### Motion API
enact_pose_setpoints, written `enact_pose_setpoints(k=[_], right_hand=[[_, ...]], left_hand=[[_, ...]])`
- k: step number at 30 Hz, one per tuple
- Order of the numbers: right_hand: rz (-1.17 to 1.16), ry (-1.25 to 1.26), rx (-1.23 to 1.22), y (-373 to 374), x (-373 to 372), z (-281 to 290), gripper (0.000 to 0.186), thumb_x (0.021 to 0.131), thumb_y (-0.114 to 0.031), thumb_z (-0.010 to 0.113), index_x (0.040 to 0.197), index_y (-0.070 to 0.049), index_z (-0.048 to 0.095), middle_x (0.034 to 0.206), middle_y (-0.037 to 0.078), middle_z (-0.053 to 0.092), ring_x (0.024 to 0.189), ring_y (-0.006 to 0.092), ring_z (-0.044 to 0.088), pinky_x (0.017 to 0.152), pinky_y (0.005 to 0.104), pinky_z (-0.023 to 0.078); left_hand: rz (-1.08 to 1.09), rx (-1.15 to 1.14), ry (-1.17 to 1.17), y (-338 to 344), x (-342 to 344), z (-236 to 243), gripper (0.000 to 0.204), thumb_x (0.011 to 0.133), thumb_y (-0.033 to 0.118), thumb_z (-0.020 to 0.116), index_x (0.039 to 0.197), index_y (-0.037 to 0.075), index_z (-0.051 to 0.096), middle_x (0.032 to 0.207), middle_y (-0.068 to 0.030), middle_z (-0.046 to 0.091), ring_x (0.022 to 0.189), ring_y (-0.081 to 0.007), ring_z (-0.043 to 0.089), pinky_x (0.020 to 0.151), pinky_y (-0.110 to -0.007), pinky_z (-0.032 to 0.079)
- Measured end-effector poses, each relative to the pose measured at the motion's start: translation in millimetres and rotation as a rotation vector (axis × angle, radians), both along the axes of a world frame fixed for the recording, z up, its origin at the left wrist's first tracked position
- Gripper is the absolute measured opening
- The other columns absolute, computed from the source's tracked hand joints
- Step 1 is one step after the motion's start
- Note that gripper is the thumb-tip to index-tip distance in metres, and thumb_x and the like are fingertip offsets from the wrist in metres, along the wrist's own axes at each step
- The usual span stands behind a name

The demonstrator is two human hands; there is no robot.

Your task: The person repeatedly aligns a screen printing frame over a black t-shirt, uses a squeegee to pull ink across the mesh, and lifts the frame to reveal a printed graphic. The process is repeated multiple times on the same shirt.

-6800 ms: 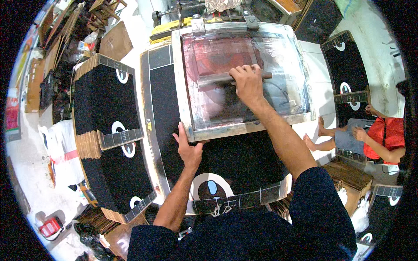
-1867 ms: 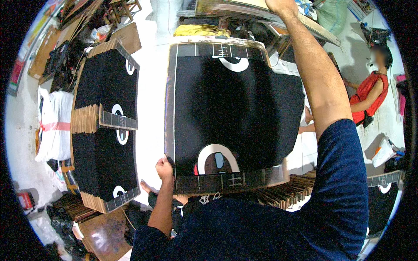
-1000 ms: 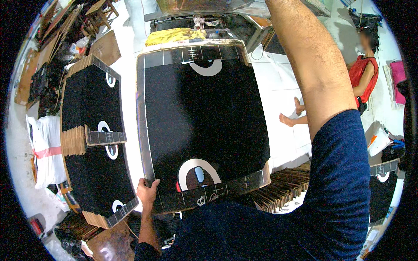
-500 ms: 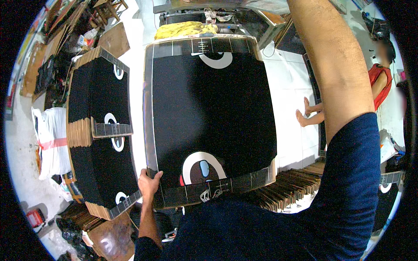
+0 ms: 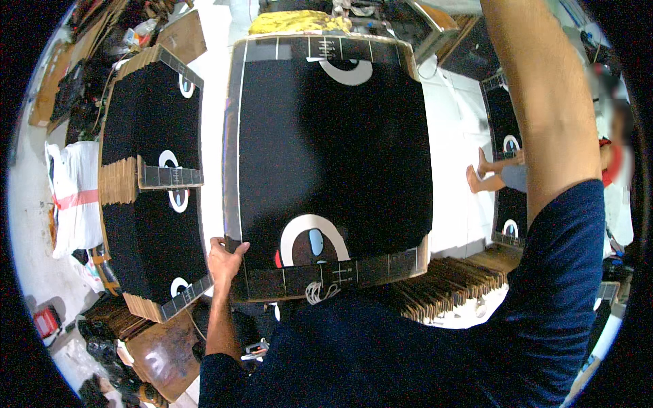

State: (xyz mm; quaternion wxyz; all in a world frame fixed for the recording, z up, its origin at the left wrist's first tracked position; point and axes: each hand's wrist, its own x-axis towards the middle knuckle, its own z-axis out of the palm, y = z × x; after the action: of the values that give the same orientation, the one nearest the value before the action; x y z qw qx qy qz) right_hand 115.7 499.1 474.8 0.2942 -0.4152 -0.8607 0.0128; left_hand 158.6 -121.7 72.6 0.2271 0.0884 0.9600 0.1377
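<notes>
In front of me lies a large black printed board (image 5: 333,156), with a cartoon eye, a grey ruled border and pale cardboard-like edges. My left hand (image 5: 225,261) grips its left edge near the close corner, thumb towards the top side and fingers at the outer side. The fingertips are partly hidden. A pale looped cord or printed mark (image 5: 320,293) shows at the near border, close to my shirt. My right arm (image 5: 558,109) is raised and runs out through the top of the picture, so my right hand is out of sight.
Left of the board stand stacks of similar black boards (image 5: 153,136). A row of upright cardboard sheets (image 5: 449,289) is at the near right. Yellow cloth (image 5: 299,22) lies beyond the board. A person's bare feet (image 5: 476,171) rest on the white floor to the right.
The board and surroundings sit higher in the picture. My left hand stays at the board's left edge. My raised right arm has shifted right, and more black boards show behind the other person's legs.
</notes>
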Motion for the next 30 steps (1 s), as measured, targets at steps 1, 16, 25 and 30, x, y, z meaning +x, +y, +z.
enact_pose_setpoints(k=[1, 16, 25, 30], right_hand=[[0.018, -0.015, 0.010, -1.7, 2.7, 2.9, 0.066, 0.090, -0.054, 0.053, 0.125, -0.001, 0.070, 0.132, 0.027, 0.066, 0.126, 0.0375, 0.064, 0.105, 0.0449, 0.051], [-0.056, 0.012, -0.038, -5.5, 1.0, -2.7, 0.065, 0.094, -0.054, 0.049, 0.120, 0.000, 0.072, 0.125, 0.029, 0.068, 0.119, 0.0430, 0.066, 0.102, 0.0502, 0.051], [0.140, -0.067, 0.037, 13.9, -4.3, 4.7, 0.061, 0.095, -0.045, 0.044, 0.125, 0.002, 0.069, 0.130, 0.025, 0.067, 0.124, 0.0420, 0.063, 0.106, 0.0485, 0.048], [0.250, -0.139, 0.140, 20.2, 2.7, 7.1, 0.056, 0.097, -0.040, 0.043, 0.125, 0.001, 0.069, 0.131, 0.025, 0.066, 0.125, 0.0415, 0.063, 0.106, 0.0494, 0.048]], left_hand=[[0.001, -0.030, -0.020, 0.2, 0.0, -4.2, 0.079, 0.072, 0.051, 0.090, 0.121, -0.001, 0.057, 0.105, -0.0268, 0.073, 0.099, -0.0421, 0.072, 0.089, -0.048, 0.055], [-0.103, 0.133, 0.200, 63.9, -44.2, -33.6, 0.094, 0.065, 0.047, 0.095, 0.131, -0.007, 0.055, 0.127, -0.0255, 0.059, 0.118, -0.0406, 0.059, 0.101, -0.049, 0.050], [-0.611, 0.355, 0.437, 465.5, -118.3, -33.5, 0.086, 0.083, 0.058, 0.078, 0.154, 0.020, 0.047, 0.165, -0.0223, 0.027, 0.152, -0.0474, 0.022, 0.109, -0.080, 0.024], [-0.645, 0.103, 0.369, 582.1, -140.8, -48.6, 0.087, 0.091, 0.068, 0.062, 0.163, 0.032, 0.031, 0.172, -0.0197, 0.011, 0.158, -0.0468, 0.005, 0.109, -0.087, 0.012]])
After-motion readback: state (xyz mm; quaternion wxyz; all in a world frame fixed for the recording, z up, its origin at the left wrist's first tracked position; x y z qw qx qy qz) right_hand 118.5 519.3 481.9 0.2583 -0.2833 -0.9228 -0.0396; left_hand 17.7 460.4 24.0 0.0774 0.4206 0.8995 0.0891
